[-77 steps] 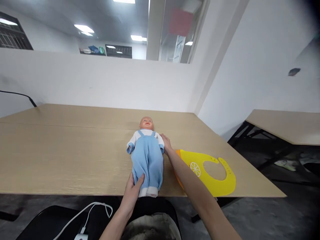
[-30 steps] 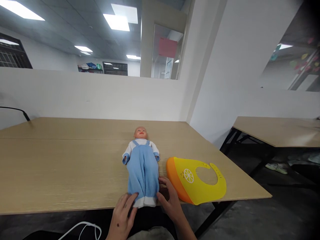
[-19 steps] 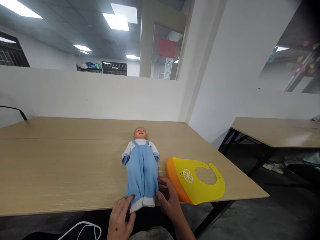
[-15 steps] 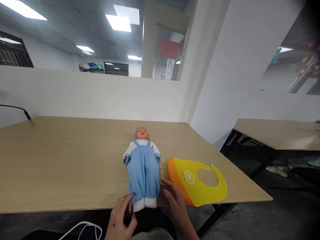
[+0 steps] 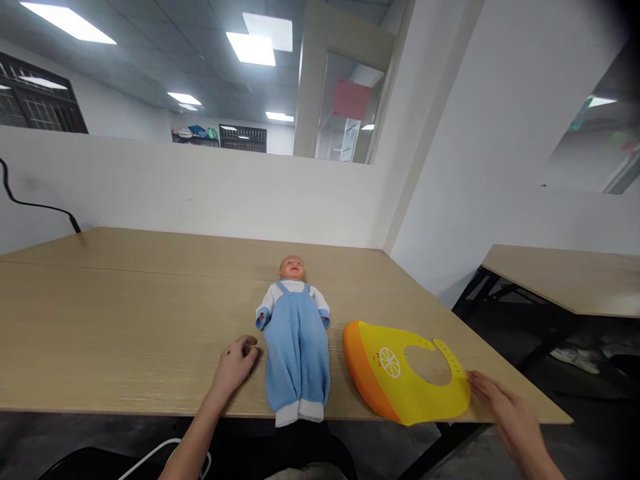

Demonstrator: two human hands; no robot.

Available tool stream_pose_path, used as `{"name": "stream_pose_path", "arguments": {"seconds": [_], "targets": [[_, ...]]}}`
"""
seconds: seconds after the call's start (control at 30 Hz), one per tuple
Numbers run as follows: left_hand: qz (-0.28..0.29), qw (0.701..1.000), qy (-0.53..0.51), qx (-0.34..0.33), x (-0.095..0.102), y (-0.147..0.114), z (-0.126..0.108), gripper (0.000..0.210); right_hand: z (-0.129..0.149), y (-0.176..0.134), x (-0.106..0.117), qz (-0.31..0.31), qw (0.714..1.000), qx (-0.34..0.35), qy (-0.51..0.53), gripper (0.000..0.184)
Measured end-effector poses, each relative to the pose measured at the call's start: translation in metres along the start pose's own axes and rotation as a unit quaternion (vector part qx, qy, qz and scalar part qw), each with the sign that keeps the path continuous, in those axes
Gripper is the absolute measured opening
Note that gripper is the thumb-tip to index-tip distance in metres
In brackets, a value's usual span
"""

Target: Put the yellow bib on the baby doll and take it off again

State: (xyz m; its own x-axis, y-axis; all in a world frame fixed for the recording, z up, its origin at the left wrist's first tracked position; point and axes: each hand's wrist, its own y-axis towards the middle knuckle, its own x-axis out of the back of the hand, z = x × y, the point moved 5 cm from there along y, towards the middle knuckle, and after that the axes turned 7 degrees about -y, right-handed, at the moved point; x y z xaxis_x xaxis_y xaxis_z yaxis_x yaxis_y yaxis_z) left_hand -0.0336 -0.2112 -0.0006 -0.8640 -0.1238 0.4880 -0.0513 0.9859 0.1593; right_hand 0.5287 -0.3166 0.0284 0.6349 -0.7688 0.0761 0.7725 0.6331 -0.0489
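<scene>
As the head camera looks forward and down, a baby doll [image 5: 297, 347] lies face up on a wooden table [image 5: 150, 320], with a yellow bib [image 5: 400, 387] near it on the right. The doll wears blue overalls over a white top. It is probably on its back so that its front is easy to reach. Its long axis runs away from the person: the head [image 5: 291, 268] points toward the wall [image 5: 280, 200], and the white trouser cuffs [image 5: 300, 412] reach just past the near table edge.

The bib lies printed side up, perhaps to keep its neck opening in plain reach. Its long axis runs across the table, slanting slightly toward the person on the right. The orange pocket [image 5: 357, 367] faces the doll's legs, and the neck strap [image 5: 453, 363] points away from them.

The left hand [image 5: 234, 367] rests on the table just beside the doll's legs, fingers loosely curled, holding nothing. The right hand [image 5: 510, 407] is at the bib's far right edge, fingers extended; whether they touch or pinch it cannot be told.
</scene>
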Motion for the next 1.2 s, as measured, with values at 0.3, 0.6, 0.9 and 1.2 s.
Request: {"name": "stream_pose_path", "arguments": {"seconds": [0.3,0.6,0.9,1.2], "targets": [[0.000,1.000,0.000,-0.005,-0.002,-0.002,0.001,0.020,-0.018,-0.011,0.017,-0.008,0.993,-0.099,0.061,0.015],[0.006,0.999,-0.016,-0.027,-0.002,-0.001,0.000,0.021,-0.017,-0.059,-0.005,-0.011,0.979,-0.133,0.151,0.041],[0.000,0.999,-0.029,-0.034,-0.002,-0.002,0.001,0.022,-0.032,-0.084,-0.050,-0.083,0.956,-0.122,0.252,0.045],[0.009,0.999,-0.028,-0.036,-0.003,-0.001,0.004,0.024,-0.014,-0.059,-0.078,-0.021,0.972,-0.107,0.208,0.044]]}}
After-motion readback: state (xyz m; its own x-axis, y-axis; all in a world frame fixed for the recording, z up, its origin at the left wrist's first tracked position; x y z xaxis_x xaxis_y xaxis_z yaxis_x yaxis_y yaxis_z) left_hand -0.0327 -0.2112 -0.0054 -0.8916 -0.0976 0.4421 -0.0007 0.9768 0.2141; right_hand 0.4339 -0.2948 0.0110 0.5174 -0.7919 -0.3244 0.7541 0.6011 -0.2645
